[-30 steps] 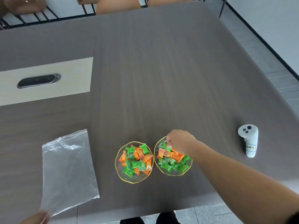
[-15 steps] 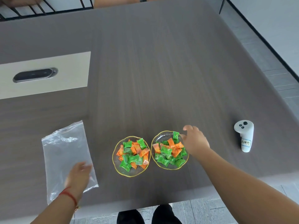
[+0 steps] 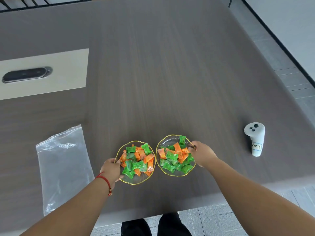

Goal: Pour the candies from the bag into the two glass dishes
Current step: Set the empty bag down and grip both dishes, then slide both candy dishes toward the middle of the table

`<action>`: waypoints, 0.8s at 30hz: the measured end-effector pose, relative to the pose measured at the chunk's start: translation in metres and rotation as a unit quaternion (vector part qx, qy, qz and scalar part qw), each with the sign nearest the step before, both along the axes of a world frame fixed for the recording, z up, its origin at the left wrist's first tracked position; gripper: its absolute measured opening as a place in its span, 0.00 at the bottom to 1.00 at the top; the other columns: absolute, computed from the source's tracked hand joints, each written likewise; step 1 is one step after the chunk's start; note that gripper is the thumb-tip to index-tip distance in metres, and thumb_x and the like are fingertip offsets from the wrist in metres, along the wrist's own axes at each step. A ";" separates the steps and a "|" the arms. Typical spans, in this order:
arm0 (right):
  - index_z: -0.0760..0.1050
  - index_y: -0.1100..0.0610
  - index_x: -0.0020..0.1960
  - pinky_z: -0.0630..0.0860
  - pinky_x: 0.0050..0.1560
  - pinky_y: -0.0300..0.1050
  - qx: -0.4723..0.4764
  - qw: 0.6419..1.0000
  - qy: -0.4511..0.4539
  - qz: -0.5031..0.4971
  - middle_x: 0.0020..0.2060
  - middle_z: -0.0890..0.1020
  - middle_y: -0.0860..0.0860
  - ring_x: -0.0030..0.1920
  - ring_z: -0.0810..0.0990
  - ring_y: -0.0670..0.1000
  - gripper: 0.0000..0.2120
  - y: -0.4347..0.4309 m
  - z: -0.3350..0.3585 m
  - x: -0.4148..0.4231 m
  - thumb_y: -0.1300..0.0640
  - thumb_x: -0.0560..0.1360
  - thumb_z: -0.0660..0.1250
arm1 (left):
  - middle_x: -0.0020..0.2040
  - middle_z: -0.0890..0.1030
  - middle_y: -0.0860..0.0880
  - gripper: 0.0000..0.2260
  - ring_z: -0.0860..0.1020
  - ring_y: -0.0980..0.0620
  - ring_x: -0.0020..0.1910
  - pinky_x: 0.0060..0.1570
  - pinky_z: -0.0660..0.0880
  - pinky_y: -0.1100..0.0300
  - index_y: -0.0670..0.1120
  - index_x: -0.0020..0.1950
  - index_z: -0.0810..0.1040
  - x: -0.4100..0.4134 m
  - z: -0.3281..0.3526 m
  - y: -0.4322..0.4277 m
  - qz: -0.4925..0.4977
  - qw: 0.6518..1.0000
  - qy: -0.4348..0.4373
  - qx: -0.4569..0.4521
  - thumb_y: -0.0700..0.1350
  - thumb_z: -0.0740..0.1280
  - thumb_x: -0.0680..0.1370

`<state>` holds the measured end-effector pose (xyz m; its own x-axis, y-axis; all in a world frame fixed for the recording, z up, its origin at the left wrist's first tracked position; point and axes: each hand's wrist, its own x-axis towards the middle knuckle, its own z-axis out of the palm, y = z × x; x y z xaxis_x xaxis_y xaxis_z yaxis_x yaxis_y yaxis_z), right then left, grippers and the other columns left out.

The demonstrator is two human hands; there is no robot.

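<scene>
Shoes, dark, show at the near edge of the view on pale grey floor tiles, just under the edge of the grey wood-grain table. My left hand, with a thin red cord bracelet at the wrist, grips the near-left rim of the left round clear glass dish with a thin gold scalloped rim. My right hand is closed on the right rim of the matching right glass dish, thumb at the edge. The two dishes sit side by side, rims nearly touching, and both show fine ribbing in the glass. Each holds a heap of small pillow-shaped wrapped candies in shiny green and orange foil, lying at all angles; print on the wrappers is too small to read.

To my left lies the clear, crinkled plastic zip bag, flat and empty on the table, its long axis running from near me toward the far side, tilted slightly left at the top, with its sealed strip end farthest from me.

Farther right, well apart from the dishes, a white smooth plastic hand controller with three dark buttons lies on the table, head pointing away from me; a small blue-edged label on its grip reads something like "H009".

Farther left, a cream rectangular panel is set into the tabletop, with a dark oval metal-rimmed insert. At the far edge, black metal bars show.
</scene>
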<state>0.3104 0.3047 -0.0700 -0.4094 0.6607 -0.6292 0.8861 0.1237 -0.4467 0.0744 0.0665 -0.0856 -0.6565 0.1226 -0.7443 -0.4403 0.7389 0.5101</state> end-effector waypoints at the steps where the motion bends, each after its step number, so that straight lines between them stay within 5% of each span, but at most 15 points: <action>1: 0.74 0.53 0.53 0.70 0.31 0.43 0.005 1.000 0.003 -0.003 0.37 0.77 0.50 0.36 0.76 0.52 0.08 -0.001 -0.001 0.000 0.53 0.80 0.57 | 0.47 0.81 0.42 0.07 0.81 0.43 0.46 0.37 0.80 0.53 0.44 0.51 0.77 0.001 -0.002 0.000 0.007 1.000 0.004 0.004 0.43 0.60 0.79; 6: 0.76 0.54 0.50 0.71 0.36 0.45 0.025 0.999 0.017 -0.016 0.41 0.81 0.52 0.39 0.77 0.53 0.08 -0.006 -0.003 0.002 0.55 0.79 0.58 | 0.38 0.81 0.44 0.06 0.81 0.43 0.40 0.50 0.80 0.42 0.44 0.49 0.78 0.001 -0.003 -0.003 0.023 0.999 0.025 0.016 0.41 0.61 0.78; 10: 0.74 0.54 0.45 0.78 0.35 0.46 0.008 0.998 0.042 -0.041 0.33 0.77 0.50 0.34 0.80 0.51 0.13 -0.009 -0.001 0.006 0.52 0.81 0.54 | 0.38 0.82 0.44 0.07 0.81 0.45 0.39 0.49 0.80 0.47 0.47 0.42 0.76 0.008 0.008 -0.002 0.009 0.998 0.057 0.029 0.41 0.61 0.78; 14: 0.74 0.52 0.46 0.68 0.27 0.41 0.028 0.998 0.049 -0.031 0.31 0.75 0.47 0.31 0.77 0.48 0.11 -0.011 0.006 0.007 0.52 0.82 0.55 | 0.40 0.83 0.43 0.06 0.83 0.45 0.42 0.49 0.80 0.46 0.49 0.42 0.77 0.007 0.014 -0.005 -0.003 0.996 0.078 0.042 0.43 0.62 0.77; 19: 0.74 0.50 0.45 0.69 0.31 0.42 0.035 0.997 0.074 -0.019 0.33 0.76 0.46 0.35 0.78 0.49 0.12 -0.007 0.024 -0.003 0.52 0.81 0.55 | 0.40 0.83 0.42 0.06 0.82 0.42 0.42 0.50 0.79 0.44 0.49 0.43 0.78 -0.003 0.025 -0.013 0.009 0.995 0.069 0.072 0.43 0.63 0.77; 24: 0.77 0.51 0.47 0.69 0.31 0.41 0.049 0.991 0.124 -0.005 0.33 0.77 0.46 0.32 0.75 0.46 0.11 0.001 0.060 -0.033 0.54 0.81 0.56 | 0.29 0.79 0.46 0.05 0.77 0.50 0.27 0.31 0.75 0.61 0.39 0.49 0.78 -0.030 0.052 -0.017 0.083 0.986 0.054 0.134 0.37 0.63 0.77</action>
<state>0.2769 0.3056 -0.0101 -0.5370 0.7180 -0.4428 0.7521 0.1698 -0.6368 0.0441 0.0498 -0.0339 -0.7574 0.1898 -0.6247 -0.4762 0.4939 0.7275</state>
